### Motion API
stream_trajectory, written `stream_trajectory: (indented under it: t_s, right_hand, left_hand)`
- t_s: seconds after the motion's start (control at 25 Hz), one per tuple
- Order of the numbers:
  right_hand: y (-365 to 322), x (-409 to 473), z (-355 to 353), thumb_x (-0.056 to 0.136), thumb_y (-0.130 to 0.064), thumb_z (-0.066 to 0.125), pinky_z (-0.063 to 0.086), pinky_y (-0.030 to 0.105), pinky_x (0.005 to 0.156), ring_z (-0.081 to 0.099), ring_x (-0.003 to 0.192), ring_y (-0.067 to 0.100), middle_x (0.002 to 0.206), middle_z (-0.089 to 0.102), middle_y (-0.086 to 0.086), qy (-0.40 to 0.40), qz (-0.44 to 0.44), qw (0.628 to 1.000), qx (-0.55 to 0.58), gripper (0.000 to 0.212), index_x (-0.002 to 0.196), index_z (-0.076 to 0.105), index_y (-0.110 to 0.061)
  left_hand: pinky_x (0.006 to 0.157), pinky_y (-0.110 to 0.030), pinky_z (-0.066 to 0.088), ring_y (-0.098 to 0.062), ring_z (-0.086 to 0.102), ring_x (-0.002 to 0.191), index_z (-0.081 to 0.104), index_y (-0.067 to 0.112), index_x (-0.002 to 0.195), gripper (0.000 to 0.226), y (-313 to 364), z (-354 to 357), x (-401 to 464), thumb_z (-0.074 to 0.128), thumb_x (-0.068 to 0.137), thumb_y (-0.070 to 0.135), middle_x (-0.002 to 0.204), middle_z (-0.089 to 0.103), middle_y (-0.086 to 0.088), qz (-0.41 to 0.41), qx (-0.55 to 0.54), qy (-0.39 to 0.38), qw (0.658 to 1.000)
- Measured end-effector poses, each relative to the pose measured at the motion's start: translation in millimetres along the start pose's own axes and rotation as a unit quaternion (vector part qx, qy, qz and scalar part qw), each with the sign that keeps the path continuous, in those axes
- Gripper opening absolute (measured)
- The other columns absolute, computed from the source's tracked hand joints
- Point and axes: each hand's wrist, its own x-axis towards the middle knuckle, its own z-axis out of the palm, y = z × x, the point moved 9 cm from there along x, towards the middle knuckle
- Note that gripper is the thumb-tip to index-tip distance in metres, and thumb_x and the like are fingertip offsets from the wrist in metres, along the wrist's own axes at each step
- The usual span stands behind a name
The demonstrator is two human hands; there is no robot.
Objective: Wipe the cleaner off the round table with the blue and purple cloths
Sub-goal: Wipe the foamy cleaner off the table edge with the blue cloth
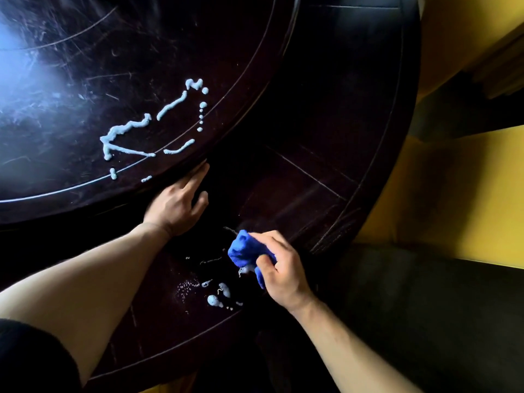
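The dark round table [326, 154] fills most of the view, with a raised round inner disc [85, 66] on top. My right hand [279, 269] is shut on a bunched blue cloth [243, 249], pressed on the table's outer ring. Blobs of white cleaner [219, 296] lie just below the cloth. A long squiggle of white cleaner [133, 127] sits on the inner disc. My left hand [178, 204] rests flat, fingers spread, against the disc's edge. No purple cloth is in view.
A yellow floor [453, 194] shows to the right of the table. A dark strip, perhaps a seat [425, 307], lies at the lower right beyond the table's rim. Bright glare [25, 61] covers the disc's left part.
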Motion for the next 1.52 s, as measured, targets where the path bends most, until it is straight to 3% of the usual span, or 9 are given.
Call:
stream_trajectory:
  t_s: [0.2,0.32,0.48,0.8,0.88,0.96,1.16,1.32,1.52]
  right_hand:
    - [7,57,-116,0.079,-0.004,0.046,0.046,0.017,0.095,0.064,0.107,0.013,0.113,0.069,0.003,0.203,0.038,0.978,-0.007,0.046,0.119,0.066,-0.01]
    - [29,98,-188,0.08,-0.009,0.045,0.049,0.025,0.1,0.062,0.111,0.017,0.121,0.067,0.009,0.277,0.06,0.957,-0.063,0.049,0.124,0.064,-0.005]
    - [35,96,-166,0.082,0.001,0.047,0.036,0.0,0.089,0.052,0.1,0.0,0.114,0.06,0.007,0.242,0.051,0.96,-0.134,0.045,0.123,0.064,-0.001]
    - [-13,-6,24,0.081,-0.003,0.044,0.049,0.031,0.098,0.06,0.105,0.019,0.111,0.061,0.004,-0.069,-0.08,0.991,-0.087,0.047,0.122,0.066,-0.006]
    - [-17,-5,6,0.079,0.003,0.045,0.05,0.03,0.097,0.062,0.106,0.013,0.111,0.062,0.002,-0.035,-0.062,0.997,-0.041,0.046,0.119,0.067,-0.007]
    - [-9,9,-49,0.08,0.005,0.046,0.049,0.026,0.096,0.063,0.106,0.011,0.111,0.064,0.004,0.084,-0.021,0.996,-0.027,0.046,0.118,0.067,-0.008]
    - [33,35,-173,0.086,0.007,0.046,0.041,0.002,0.087,0.059,0.107,0.015,0.116,0.059,0.003,0.27,0.068,0.955,-0.1,0.043,0.124,0.063,0.0]
    - [44,28,-140,0.083,-0.001,0.044,0.039,0.003,0.09,0.058,0.106,0.015,0.115,0.058,0.002,0.237,0.063,0.962,-0.122,0.045,0.124,0.064,-0.001]
    - [11,-13,-9,0.081,-0.003,0.044,0.047,0.023,0.097,0.062,0.104,0.02,0.11,0.062,0.007,0.078,-0.016,0.992,-0.099,0.045,0.12,0.067,-0.004]
  left_hand:
    - [0.121,-0.032,0.031,-0.022,0.04,0.146,0.028,0.025,0.159,0.069,0,0,1,0.035,0.095,0.049,0.164,0.033,0.003,0.001,0.001,0.001,1.0]
    - [0.121,-0.033,0.032,-0.022,0.04,0.146,0.029,0.024,0.159,0.068,0,0,0,0.035,0.096,0.048,0.164,0.033,0.002,0.007,0.002,0.007,1.0]
    - [0.12,-0.035,0.035,-0.023,0.042,0.145,0.027,0.025,0.159,0.068,-1,2,1,0.036,0.096,0.048,0.164,0.033,0.002,0.008,0.003,0.005,1.0]
    - [0.122,-0.027,0.026,-0.022,0.039,0.147,0.03,0.02,0.158,0.065,0,0,1,0.035,0.097,0.043,0.164,0.033,0.0,0.014,-0.006,0.007,1.0]
    - [0.122,-0.028,0.026,-0.021,0.039,0.147,0.031,0.021,0.158,0.064,-1,0,1,0.036,0.098,0.042,0.163,0.033,0.001,0.012,-0.009,0.008,1.0]
    - [0.122,-0.031,0.029,-0.021,0.039,0.147,0.031,0.022,0.158,0.064,-1,-1,2,0.037,0.098,0.042,0.163,0.033,0.002,0.011,-0.009,0.013,1.0]
    - [0.122,-0.035,0.03,-0.021,0.038,0.148,0.034,0.02,0.157,0.064,0,-3,1,0.036,0.097,0.043,0.163,0.035,0.001,0.015,-0.016,0.018,1.0]
    - [0.123,-0.034,0.028,-0.02,0.037,0.148,0.035,0.02,0.156,0.063,1,-2,2,0.037,0.098,0.042,0.163,0.035,0.002,0.018,-0.017,0.022,0.999]
    - [0.124,-0.033,0.027,-0.02,0.036,0.149,0.037,0.017,0.156,0.061,2,-3,3,0.037,0.099,0.039,0.162,0.037,-0.002,0.029,-0.02,0.024,0.999]
